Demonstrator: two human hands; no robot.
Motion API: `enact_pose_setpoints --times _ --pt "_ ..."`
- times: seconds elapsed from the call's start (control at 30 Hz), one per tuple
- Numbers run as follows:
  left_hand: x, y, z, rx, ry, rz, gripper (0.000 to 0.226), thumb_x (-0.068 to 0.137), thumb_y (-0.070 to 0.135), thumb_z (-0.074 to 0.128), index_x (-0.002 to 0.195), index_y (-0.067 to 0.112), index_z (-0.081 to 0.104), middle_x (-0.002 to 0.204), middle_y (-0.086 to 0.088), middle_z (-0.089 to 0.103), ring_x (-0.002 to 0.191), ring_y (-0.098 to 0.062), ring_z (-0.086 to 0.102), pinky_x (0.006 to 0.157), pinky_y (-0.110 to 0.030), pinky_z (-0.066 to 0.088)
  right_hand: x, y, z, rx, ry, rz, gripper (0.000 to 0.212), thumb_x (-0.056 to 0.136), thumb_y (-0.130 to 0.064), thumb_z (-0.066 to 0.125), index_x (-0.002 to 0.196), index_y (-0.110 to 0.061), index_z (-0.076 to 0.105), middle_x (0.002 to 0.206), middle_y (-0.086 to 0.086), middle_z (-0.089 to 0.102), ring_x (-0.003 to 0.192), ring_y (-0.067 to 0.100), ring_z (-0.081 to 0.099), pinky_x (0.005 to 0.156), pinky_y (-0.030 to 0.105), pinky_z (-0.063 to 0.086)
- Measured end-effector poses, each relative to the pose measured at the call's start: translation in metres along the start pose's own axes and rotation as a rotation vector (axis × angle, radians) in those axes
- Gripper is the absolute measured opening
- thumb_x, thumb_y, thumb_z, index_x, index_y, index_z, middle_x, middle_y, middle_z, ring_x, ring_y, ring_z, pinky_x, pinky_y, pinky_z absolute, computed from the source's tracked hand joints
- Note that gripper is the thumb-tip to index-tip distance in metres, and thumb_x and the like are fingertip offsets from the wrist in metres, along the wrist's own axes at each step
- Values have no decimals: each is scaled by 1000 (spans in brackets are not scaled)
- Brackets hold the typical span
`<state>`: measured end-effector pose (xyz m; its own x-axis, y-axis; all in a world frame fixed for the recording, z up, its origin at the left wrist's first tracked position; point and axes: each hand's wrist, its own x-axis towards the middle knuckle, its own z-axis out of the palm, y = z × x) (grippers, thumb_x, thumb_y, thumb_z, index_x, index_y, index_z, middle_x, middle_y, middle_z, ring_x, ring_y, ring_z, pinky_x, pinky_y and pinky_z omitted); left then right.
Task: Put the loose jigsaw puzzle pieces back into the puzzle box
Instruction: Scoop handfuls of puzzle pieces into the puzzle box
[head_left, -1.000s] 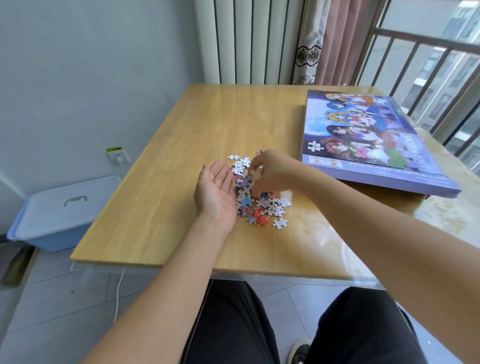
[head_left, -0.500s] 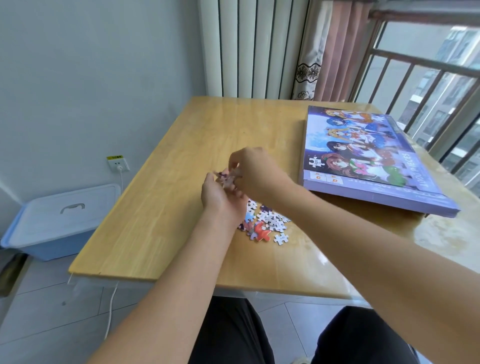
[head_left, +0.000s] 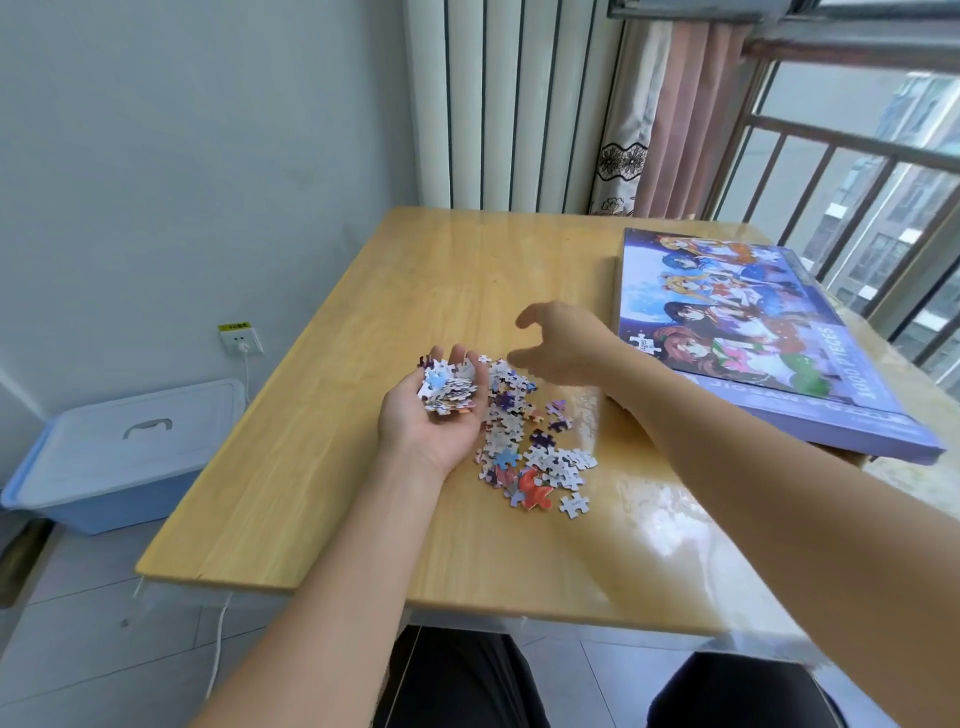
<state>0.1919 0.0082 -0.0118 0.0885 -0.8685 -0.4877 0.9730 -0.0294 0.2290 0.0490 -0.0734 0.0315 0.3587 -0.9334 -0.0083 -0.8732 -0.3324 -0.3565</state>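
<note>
A heap of puzzle pieces (head_left: 448, 388) is carried in the left hand (head_left: 431, 423), palm up, fingers together and lightly cupped. The right hand (head_left: 566, 348) is held blurred above the table (head_left: 322, 467), thumb and fingers spread, nothing gripped. More loose pieces (head_left: 530, 452) are scattered beside the left hand. The puzzle box (head_left: 753, 322) is laid closed at the right.

From here the surface (head_left: 415, 291) reads as pale wood with a clear grain, under a glossy coat that throws back window light near its front right. The box (head_left: 737, 312) looks like cardboard with a shiny printed lid. The pieces (head_left: 540, 457) are thin card, colour-printed on one face, dull white on the other. I see a smooth plastic bin (head_left: 119, 467), a cloth curtain (head_left: 685, 130), a metal railing (head_left: 852, 150).
</note>
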Motion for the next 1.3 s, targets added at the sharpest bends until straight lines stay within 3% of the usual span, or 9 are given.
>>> enact_pose_setpoints --times 0.13,0.23,0.33,0.47,0.57,0.73,0.93,1.13,1.3 --pt "-2 6 -5 38 -10 14 26 103 15 42 105 8 67 106 -14 70 98 -30 67 84 -39 58 14 1 23 -79 -315 -17 102 79 -71 67 159 -26 22 161 4 35 143 26 39 115 44 37" --pt "-2 13 -8 129 -17 46 26 102 17 43 99 11 68 96 -11 72 91 -27 68 81 -37 57 11 -8 26 -161 -405 -140 113 63 -78 74 157 -41 23 163 -6 26 148 24 27 118 51 31" --pt "-4 19 -12 225 -31 71 25 100 18 45 97 12 69 94 -9 74 90 -25 68 79 -35 57 -1 -18 23 -275 -463 -211 119 51 -78 81 153 -45 29 159 -6 30 145 25 31 115 53 35" --pt "-5 20 -13 247 -31 78 24 99 18 47 96 10 70 97 -6 74 86 -24 68 79 -34 57 -15 -21 18 -185 -384 -258 89 60 -58 90 138 -37 54 135 -1 52 119 23 53 99 40 48" --pt "-5 17 -13 242 -30 68 21 98 17 48 95 10 68 96 -5 73 84 -22 67 79 -33 57 -20 -18 20 -128 -332 -285 64 70 -45 89 126 -30 62 125 -2 57 106 19 55 81 31 44" --pt "-4 11 -11 273 -15 74 19 97 18 50 93 12 67 85 -3 75 80 -20 69 65 -29 59 -23 -10 24 -71 -286 -288 33 80 -33 83 107 -29 66 110 -4 59 97 17 56 76 29 42" --pt "0 3 -3 278 26 65 17 96 16 46 89 15 62 84 -3 70 75 -18 67 64 -27 58 -25 -1 17 58 -242 -200 26 73 -24 88 92 -29 70 100 -2 67 89 18 64 74 32 55" --pt "0 -3 2 255 77 68 21 96 18 42 80 17 56 80 -4 65 60 -17 65 60 -26 54 -26 12 15 310 -178 -86 20 74 0 82 88 -13 77 73 -3 65 53 4 60 47 12 44" --pt "-3 -16 14 266 92 66 24 101 25 45 79 18 54 72 -3 65 59 -17 64 59 -24 53 -30 11 -12 701 -57 -23 15 77 11 78 86 0 72 65 4 69 57 13 71 60 25 61"
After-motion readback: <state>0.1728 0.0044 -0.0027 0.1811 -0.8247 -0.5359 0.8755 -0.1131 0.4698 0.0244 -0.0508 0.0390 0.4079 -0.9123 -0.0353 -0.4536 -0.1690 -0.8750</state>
